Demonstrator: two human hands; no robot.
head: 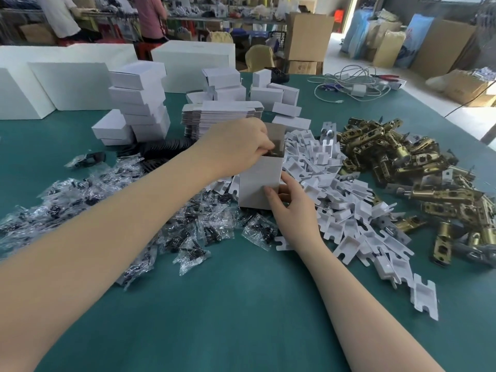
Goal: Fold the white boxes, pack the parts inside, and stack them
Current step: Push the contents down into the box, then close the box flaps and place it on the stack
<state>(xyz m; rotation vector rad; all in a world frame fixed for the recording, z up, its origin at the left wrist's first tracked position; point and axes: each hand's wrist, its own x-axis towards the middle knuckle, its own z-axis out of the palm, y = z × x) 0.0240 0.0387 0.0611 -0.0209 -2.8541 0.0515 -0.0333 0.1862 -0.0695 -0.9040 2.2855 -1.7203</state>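
Observation:
A small white box [257, 181] stands upright on the green table [241, 304], its top open with one flap raised. My left hand [241, 146] is at the box's mouth, fingers curled and pinching a dark part inside the opening. My right hand [292, 208] grips the box's lower right corner, thumb on the front face. A stack of flat unfolded boxes [222, 114] lies just behind. Folded white boxes [139, 103] are stacked at the back left.
Clear bags of dark screws [112, 210] spread at the left. White plastic inserts [349, 205] are piled at the right, brass latches [418, 170] beyond them. Large white cartons [67, 84] and cables [354, 84] sit at the back. People stand in the far background.

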